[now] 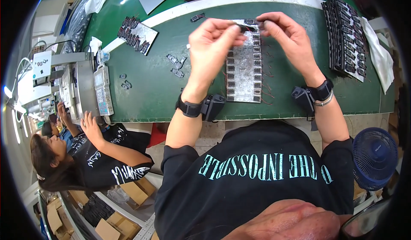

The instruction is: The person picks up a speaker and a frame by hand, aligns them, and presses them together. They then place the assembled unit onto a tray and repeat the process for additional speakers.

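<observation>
A worn metal plate [244, 75] lies before me on the green bench, with small black rectangular parts along both long sides. Thin red and dark wires [267, 74] trail off its right edge. Over the plate's far end, my left hand [214, 43] is closed in a pinch on a small black wired part [246, 28]. My right hand [287, 37] is close beside it, thumb and forefinger pinched together; what lies between them is too small to make out. A loose wired part [197, 17] rests beyond my left hand.
Several loose parts [177, 72] lie left of the plate. A loaded plate [138, 35] sits farther left, and stacked loaded plates [349, 39] stand at right. A co-worker [98, 154] is beside a keypad machine [102, 90] at left. A blue fan [375, 158] stands lower right.
</observation>
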`<state>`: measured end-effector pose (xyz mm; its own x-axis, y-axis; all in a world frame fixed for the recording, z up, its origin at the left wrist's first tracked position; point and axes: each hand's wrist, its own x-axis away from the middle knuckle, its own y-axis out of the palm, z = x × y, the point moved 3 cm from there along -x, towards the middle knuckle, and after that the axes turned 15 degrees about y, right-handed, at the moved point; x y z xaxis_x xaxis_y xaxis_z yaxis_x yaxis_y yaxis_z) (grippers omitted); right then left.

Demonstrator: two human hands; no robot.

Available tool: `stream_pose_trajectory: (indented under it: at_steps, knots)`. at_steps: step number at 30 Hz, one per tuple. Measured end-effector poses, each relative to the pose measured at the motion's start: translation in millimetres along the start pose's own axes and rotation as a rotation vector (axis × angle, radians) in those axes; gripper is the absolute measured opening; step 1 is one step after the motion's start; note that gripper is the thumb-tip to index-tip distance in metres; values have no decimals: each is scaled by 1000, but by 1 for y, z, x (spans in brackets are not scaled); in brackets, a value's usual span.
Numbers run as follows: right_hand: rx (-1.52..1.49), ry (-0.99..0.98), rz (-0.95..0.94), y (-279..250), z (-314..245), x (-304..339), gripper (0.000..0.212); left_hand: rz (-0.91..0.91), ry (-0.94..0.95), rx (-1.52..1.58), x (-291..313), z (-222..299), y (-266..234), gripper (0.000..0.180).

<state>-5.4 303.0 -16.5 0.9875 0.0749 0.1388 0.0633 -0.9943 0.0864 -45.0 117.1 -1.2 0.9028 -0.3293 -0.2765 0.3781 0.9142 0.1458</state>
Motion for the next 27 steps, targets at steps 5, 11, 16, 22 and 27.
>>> stream_pose_trajectory:
  at_steps: [5, 11, 16, 22, 27]
  knots:
    - [880, -388, 418, 3, 2, 3, 11, 195, 113, 48, -9, 9, -18, 18]
    - [1032, -452, 429, 7, 3, 2, 11, 232, 137, 48, -8, 8, -15, 19]
    - [970, -382, 391, 5, 4, -1, 11, 228, 119, -89, -9, -3, -17, 18]
    - [960, -390, 374, 8, 6, 0, 12, 158, 89, -131, -14, -6, -15, 18]
    - [915, -382, 341, 3, 8, -5, 15, 123, 135, -188, -19, -1, -11, 18]
